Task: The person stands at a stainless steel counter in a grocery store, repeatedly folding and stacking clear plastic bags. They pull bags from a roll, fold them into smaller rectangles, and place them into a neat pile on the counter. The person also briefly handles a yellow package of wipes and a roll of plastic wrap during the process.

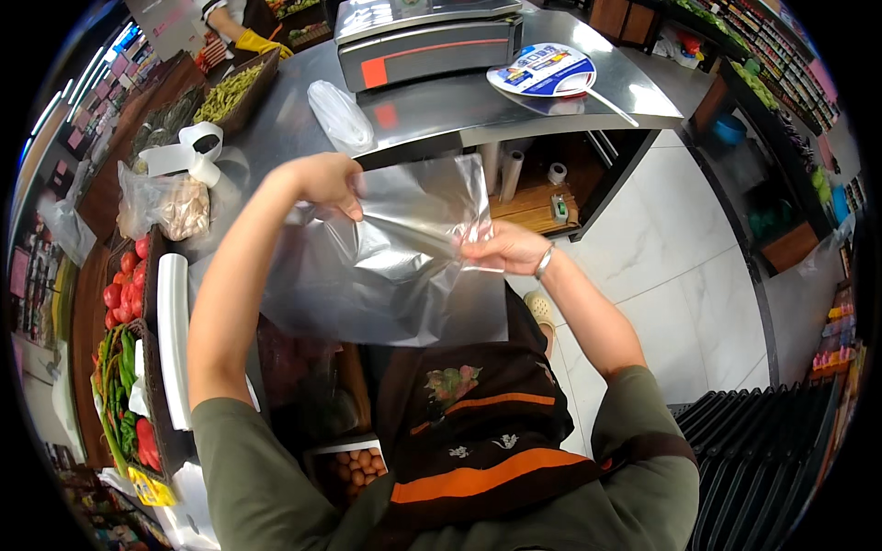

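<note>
Between my hands, in front of my apron, a clear plastic bag [406, 275] is spread out and creased. My left hand [329, 184] pinches its upper left part between thumb and fingers. At the bag's right edge, my right hand [506, 248] grips the film; a metal bracelet circles that wrist. Beyond the hands, a weighing scale [434, 58] stands on a steel counter [420, 127]. A folded bundle of white plastic bags [340, 117] lies left of the scale, and a paddle-shaped hand fan [544, 72] bearing writing lies to its right.
At left are a bagged pale food item [185, 206], tomatoes [126, 293], peppers [129, 358] and a plastic film roll [173, 341]. Eggs [360, 468] sit in a box below. Rolls [511, 175] stand on the under-counter shelf. A co-worker's yellow glove [258, 43] shows beyond. Black crates [758, 461] are at lower right.
</note>
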Demonstrator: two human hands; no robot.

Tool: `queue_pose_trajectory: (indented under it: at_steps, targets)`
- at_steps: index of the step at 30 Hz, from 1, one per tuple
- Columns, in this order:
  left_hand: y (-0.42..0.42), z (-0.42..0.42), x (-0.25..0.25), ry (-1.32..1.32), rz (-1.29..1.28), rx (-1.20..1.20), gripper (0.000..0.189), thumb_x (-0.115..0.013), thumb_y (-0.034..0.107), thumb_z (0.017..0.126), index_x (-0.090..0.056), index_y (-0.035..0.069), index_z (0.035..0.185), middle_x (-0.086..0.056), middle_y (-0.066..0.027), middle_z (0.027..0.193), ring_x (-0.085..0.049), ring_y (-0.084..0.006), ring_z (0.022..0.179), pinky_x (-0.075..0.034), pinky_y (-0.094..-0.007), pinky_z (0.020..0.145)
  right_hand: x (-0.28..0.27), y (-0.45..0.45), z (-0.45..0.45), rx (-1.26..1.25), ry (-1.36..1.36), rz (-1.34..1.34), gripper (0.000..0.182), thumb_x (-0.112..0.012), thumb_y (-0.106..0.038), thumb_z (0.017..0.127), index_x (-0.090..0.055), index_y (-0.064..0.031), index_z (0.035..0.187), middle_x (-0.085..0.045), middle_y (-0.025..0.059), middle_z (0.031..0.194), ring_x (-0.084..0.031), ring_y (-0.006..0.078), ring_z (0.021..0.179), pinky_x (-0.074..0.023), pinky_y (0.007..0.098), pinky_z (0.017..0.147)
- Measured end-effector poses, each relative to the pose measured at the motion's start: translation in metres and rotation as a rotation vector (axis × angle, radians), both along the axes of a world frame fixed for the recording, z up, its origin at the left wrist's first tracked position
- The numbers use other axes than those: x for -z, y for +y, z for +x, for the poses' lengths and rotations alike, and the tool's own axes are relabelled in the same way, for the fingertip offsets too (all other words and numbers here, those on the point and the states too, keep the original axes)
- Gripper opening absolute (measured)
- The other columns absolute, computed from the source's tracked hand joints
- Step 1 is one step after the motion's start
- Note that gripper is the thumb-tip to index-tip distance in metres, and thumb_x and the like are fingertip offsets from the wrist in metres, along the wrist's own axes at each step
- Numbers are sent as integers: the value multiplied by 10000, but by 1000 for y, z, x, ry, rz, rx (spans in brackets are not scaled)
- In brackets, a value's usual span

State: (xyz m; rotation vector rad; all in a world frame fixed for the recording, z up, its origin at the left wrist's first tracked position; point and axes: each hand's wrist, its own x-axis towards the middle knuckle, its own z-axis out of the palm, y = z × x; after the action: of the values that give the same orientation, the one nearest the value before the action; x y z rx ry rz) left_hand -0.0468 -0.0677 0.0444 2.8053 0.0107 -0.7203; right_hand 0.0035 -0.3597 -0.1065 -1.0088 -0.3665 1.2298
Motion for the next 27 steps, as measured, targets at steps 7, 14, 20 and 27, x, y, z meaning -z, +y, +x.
queue_pose_trajectory:
  at_steps: [7,14,20,27]
  targets:
    - [-89,-15,103,-985,495,353,482,-771,212,541,-632,136,996,-550,-43,983,-502,-227,995,-438,-370,839,104,24,-46,332,332,-120,147,-692,-106,836,-591,-69,936,-611,11,757,-579,83,580,-450,205,444]
    - [-147,-81,213,-521,-384,-458,441,-778,401,697,-567,27,795,-589,-123,705,-598,-282,690,-474,-380,622,144,22,-71,528,200,-316,173,-711,-203,833,-608,-69,871,-587,-7,797,-539,81,628,-388,227,503]
    - [-127,-121,278,-251,-1270,-868,101,-662,125,857,-581,80,817,-599,44,771,-533,-66,664,-394,-200,588,131,47,-85,479,348,-60,298,-762,-266,792,-564,-65,885,-553,-25,775,-527,79,646,-407,226,536]
    - [-42,-139,256,-155,-2047,-1377,53,-495,100,946,-538,74,932,-637,-75,929,-642,-225,875,-544,-415,830,163,15,-36,448,-653,-360,225,-728,-120,692,-507,-87,719,-517,-8,614,-490,153,535,-395,276,506]
